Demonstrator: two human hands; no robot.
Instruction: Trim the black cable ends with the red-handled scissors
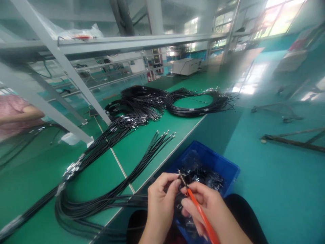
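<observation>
My right hand is closed on an orange-handled tool, whose metal tip points up and away to the left. Beside that tip, the thumb and fingertips of my left hand are pinched together on something small and dark, too hidden to name. Below and beyond both hands, a blue bin holds dark parts and clear plastic bags. Black cables curve over the green table to the left of my left hand, and some run toward it.
The green table also bears a coiled cable bundle, a heap of black cables and a long bundle at the left. Metal shelf posts rise at the left, with a person behind them. Wheeled frames stand on the floor at right.
</observation>
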